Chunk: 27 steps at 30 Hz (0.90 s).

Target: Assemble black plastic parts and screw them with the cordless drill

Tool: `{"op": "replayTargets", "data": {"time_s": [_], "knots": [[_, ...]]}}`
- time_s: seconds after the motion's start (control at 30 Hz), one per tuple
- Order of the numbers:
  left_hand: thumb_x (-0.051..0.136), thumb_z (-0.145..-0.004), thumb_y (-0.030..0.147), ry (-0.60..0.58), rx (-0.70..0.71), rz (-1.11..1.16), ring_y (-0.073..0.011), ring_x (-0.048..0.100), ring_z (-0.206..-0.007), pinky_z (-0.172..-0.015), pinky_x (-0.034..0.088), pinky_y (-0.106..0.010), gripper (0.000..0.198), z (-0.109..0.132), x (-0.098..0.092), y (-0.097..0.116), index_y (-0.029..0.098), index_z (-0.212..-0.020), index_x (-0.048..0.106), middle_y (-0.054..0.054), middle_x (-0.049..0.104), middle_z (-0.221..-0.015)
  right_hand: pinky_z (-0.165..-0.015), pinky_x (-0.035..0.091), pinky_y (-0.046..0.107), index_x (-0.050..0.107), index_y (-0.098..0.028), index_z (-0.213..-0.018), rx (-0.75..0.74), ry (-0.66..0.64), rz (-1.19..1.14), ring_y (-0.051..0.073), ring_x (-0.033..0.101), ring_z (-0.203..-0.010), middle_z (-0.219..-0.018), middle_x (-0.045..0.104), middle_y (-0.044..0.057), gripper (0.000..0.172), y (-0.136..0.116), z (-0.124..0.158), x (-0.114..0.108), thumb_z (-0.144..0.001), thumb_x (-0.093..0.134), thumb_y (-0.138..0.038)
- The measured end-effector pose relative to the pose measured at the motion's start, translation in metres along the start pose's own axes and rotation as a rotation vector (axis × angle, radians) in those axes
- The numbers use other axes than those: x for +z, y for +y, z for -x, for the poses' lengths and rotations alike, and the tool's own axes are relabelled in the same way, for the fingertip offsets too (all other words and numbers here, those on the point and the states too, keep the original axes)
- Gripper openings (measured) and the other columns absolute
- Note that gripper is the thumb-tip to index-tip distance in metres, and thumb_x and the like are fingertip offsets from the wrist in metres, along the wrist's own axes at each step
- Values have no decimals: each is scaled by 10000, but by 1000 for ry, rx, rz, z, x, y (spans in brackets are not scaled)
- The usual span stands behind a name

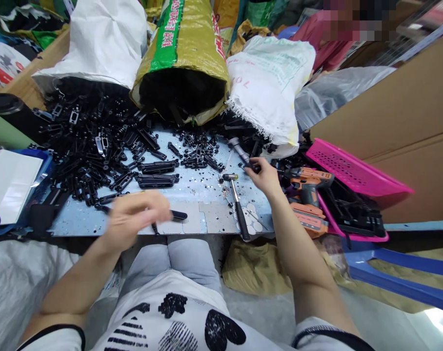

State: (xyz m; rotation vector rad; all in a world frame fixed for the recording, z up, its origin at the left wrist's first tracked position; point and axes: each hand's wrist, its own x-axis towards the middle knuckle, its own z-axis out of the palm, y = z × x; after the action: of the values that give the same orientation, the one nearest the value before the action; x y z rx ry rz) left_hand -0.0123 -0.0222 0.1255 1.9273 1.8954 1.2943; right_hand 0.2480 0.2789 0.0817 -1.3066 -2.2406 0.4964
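My right hand (265, 176) is closed around the dark end of a tool with a grey cylindrical head (235, 142), right of the table's middle. Just below it lies a hammer (239, 209) with a black grip and a small yellow-tipped head. At the front edge my left hand (138, 214) is smeared by motion, its fingers partly curled. A black elongated part (179, 215) lies beside that hand; whether they touch I cannot tell. Two long black assembled parts (158, 174) lie side by side behind my left hand.
A heap of black parts (86, 151) covers the left side, with small screws and parts (199, 148) in the middle. An open yellow sack (192, 44) and white sacks stand behind. An orange cordless drill (309, 183) and a pink basket (356, 168) are at the right.
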Motion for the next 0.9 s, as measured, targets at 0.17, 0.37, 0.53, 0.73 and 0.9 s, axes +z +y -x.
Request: {"op": "replayTargets", "data": {"time_s": [0.17,0.37,0.53,0.73,0.9], "knots": [[551,-858,259,-208,110,-340,-306,529,-1131,-1000,336,-569,352,-10,39,-5,194,-1204,538,-120,617,-1080,-763,490,306,639,-200,-1007,-408,-660,-300,175,616,-807,-889,662,47,309,-101,64,-20,-761,649,-387],[394,-933,266,-322,-169,-46,-210,619,-803,-732,487,-329,226,15,66,-10,161,-1060,550,-74,649,-852,-864,482,376,552,-246,-1175,-316,-596,-944,203,596,-976,-1105,613,70,528,-142,97,36,-788,562,-605],[516,-884,315,-521,-37,-183,-267,518,-1110,-924,421,-399,391,23,64,-31,177,-1248,478,-124,565,-1187,-751,460,323,594,-186,-996,-342,-617,-737,174,589,-773,-840,634,59,466,-132,109,58,-893,396,-595],[417,-846,123,-642,-147,-482,-242,517,-1025,-878,424,-363,384,23,66,-56,174,-1209,532,-99,577,-1059,-726,400,282,561,-156,-970,-751,-789,109,181,560,-804,-889,596,85,346,-97,118,55,-945,394,-458],[468,-841,253,-713,-53,-373,-252,480,-1094,-934,391,-384,459,15,65,-45,186,-1295,450,-95,547,-1149,-690,351,268,565,-164,-968,-745,-713,363,186,564,-834,-902,591,86,365,-89,136,77,-955,361,-466]]}}
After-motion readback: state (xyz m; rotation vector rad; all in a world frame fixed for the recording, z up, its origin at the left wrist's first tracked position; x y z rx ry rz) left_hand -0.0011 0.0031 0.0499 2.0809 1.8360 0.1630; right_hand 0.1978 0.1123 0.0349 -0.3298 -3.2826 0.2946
